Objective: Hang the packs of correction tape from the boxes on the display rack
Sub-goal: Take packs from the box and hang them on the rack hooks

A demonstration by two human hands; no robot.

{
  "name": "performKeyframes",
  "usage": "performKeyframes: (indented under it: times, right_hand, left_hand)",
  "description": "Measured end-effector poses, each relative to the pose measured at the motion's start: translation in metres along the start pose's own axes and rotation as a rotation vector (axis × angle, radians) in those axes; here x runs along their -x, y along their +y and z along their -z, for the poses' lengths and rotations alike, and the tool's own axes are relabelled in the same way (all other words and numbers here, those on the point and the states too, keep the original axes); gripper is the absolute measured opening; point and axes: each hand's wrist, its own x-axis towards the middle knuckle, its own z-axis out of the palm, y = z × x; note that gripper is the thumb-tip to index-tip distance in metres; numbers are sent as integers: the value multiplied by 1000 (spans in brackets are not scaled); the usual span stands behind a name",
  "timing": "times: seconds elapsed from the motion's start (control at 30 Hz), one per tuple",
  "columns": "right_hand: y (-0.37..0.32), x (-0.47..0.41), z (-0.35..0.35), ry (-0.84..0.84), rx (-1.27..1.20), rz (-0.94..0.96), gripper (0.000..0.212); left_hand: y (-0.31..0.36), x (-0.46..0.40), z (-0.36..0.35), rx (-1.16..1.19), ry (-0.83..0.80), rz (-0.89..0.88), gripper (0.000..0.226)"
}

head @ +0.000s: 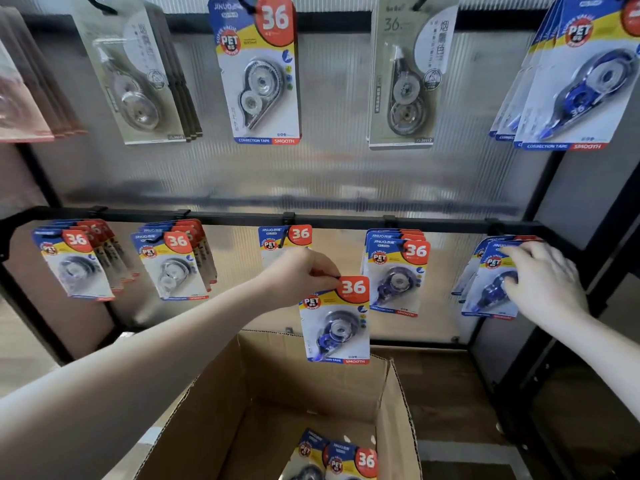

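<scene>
Fingers of the left hand (299, 277) pinch a blue correction-tape pack (335, 322) by its top, above the open box (398, 403). Right hand (543, 278), fingers relaxed, rests on hung packs (485, 299) at 3 o'clock. Rack rail (242, 216) spans 12 o'clock; spare packs (341, 457) lie at 6 o'clock.

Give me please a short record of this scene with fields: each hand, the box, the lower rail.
left hand: pinches the top of a blue pack, held in the air above the box
right hand: fingers rest on the far-right packs hanging on the lower rail
box: open, with packs inside
lower rail: five hooks, all carrying packs
</scene>
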Motion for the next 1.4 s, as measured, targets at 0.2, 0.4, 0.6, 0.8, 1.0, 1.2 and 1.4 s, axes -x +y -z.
performKeyframes:
  times: [0.2, 0.4, 0.6, 0.8, 1.0, 1.2, 1.4]
  right_hand:
    - [-1, 18, -10, 140, -66, 76, 44]
    - [-11, 31, -16, 162, -64, 219, 45]
    - [-17, 29, -21, 100, -134, 222, 44]
    - [-17, 34, -23, 91, -169, 215, 41]
    - [-9, 39, -27, 66, -153, 226, 41]
    - [-6, 38, -33, 44, -147, 227, 41]
    - [-8, 39, -39, -16, -168, 209, 42]
  left_hand:
    - [10, -15, -13, 45, 70, -60, 19]
    - [29, -42, -22, 135, 168, -99, 12]
    - [48, -69, -31, 146, 234, -125, 11]
    - [49, -88, -56, 136, 226, -94, 14]
    - [45, -92, -66, 148, 311, -168, 15]
    - [40, -99, -61, 197, 277, -182, 15]
    - [37, -104, -59, 180, 227, -213, 19]
